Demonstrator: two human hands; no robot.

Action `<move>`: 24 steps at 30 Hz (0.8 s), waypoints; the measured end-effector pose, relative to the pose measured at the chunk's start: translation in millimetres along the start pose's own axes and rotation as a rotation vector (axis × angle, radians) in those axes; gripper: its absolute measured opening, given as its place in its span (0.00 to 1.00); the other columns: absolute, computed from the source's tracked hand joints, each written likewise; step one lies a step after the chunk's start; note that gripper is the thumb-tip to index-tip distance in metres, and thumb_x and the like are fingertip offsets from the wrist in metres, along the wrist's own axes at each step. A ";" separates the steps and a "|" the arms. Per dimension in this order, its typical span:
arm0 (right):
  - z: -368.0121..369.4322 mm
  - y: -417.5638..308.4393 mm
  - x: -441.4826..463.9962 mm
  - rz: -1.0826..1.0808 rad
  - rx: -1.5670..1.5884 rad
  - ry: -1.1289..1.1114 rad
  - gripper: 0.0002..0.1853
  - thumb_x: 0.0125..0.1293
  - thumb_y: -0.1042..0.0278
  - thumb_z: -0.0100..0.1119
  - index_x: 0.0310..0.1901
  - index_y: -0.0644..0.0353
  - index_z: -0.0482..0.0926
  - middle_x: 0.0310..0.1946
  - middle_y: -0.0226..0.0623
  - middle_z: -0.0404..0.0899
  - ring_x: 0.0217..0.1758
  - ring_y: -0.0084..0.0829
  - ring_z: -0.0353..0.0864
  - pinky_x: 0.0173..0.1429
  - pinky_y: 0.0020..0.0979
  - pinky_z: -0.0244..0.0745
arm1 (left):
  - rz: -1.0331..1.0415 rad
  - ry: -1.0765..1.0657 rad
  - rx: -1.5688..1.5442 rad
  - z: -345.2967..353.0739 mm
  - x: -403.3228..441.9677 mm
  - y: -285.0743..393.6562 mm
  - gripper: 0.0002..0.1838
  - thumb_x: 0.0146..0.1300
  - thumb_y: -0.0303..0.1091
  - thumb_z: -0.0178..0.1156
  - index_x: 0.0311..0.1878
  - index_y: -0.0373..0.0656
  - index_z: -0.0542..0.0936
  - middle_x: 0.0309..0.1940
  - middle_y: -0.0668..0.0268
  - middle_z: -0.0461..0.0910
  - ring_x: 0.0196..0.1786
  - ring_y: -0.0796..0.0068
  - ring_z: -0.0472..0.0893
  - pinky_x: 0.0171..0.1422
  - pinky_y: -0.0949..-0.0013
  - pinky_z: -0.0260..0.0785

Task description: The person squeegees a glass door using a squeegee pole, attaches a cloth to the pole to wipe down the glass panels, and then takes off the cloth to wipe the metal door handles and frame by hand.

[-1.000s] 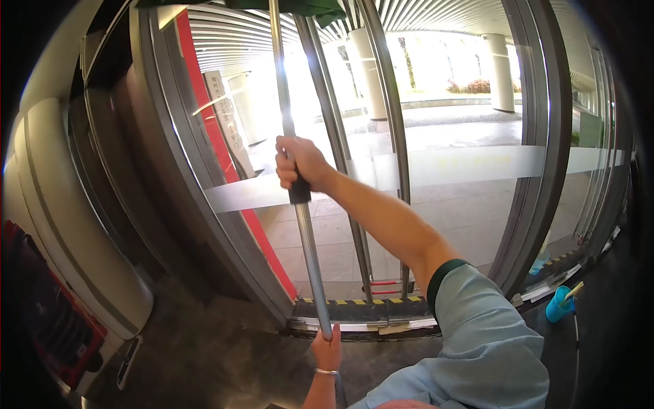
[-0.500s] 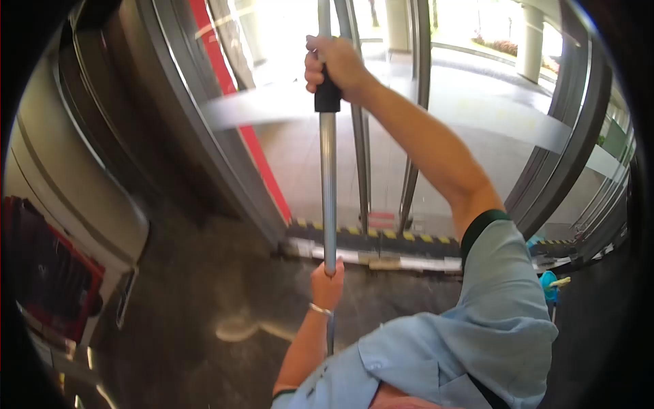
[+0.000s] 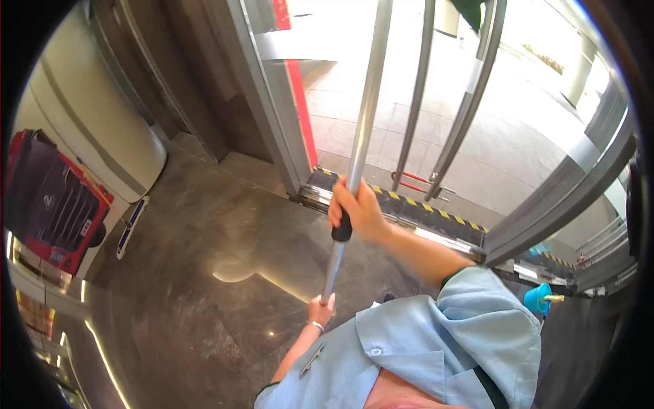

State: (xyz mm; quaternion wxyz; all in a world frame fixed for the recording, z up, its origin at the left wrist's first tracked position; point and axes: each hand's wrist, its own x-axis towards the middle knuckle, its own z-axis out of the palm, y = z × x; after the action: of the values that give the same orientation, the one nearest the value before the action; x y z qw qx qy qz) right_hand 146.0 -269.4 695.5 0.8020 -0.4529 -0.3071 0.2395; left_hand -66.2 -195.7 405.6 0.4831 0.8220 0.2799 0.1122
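A long silver telescopic pole [image 3: 371, 88] runs from low in front of me up past the top of the view, leaning slightly right. My right hand [image 3: 360, 208] is wrapped round it at the black grip sleeve [image 3: 342, 230]. Lower down, my left hand [image 3: 320, 310] is closed round the thinner part of the pole, near my chest. The pole's upper end is out of view. Behind it stand the glass doors with tall metal handles [image 3: 413, 95]. A dark green piece [image 3: 469, 12] shows at the top edge; what it belongs to I cannot tell.
Black-and-yellow striping [image 3: 422, 210] marks the door threshold. A blue bucket [image 3: 537, 298] stands at right. On the left are a red and black machine [image 3: 58, 204] and a flat, long-headed tool [image 3: 131, 228] on the dark shiny floor [image 3: 204, 307].
My right hand has come down towards my body with the black sleeve, closer to my left hand. The pole now leans more to the right. The view has shifted, showing more floor.
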 end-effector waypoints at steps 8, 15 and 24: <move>35.8 70.5 -9.9 0.115 0.092 0.000 0.06 0.74 0.71 0.44 0.43 0.59 0.58 0.21 0.35 0.67 0.21 0.26 0.70 0.29 0.31 0.71 | -0.217 0.152 0.065 -19.6 -47.6 -98.1 0.20 0.57 0.49 0.62 0.23 0.39 0.79 0.21 0.49 0.78 0.30 0.45 0.80 0.34 0.53 0.71; 36.1 36.0 110.5 0.034 0.060 -0.064 0.06 0.73 0.70 0.45 0.41 0.59 0.60 0.18 0.33 0.66 0.15 0.25 0.69 0.22 0.32 0.71 | -0.282 0.032 -0.068 -16.4 10.4 -72.2 0.21 0.56 0.48 0.65 0.21 0.39 0.78 0.17 0.53 0.76 0.24 0.59 0.80 0.31 0.57 0.68; 116.3 8.3 289.2 -0.283 -0.111 -0.290 0.19 0.72 0.68 0.49 0.58 0.61 0.57 0.23 0.33 0.69 0.21 0.23 0.73 0.25 0.28 0.72 | -0.214 0.256 -0.348 -70.7 184.0 -19.9 0.23 0.60 0.41 0.65 0.14 0.38 0.73 0.10 0.69 0.70 0.16 0.77 0.73 0.22 0.64 0.62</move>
State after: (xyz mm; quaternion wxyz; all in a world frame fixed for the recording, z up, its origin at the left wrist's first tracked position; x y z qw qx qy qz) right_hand 264.1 -6.5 814.7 0.7489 -0.4094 -0.4925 0.1700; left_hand 45.2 -31.9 408.7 0.5873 0.6711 0.4006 0.2101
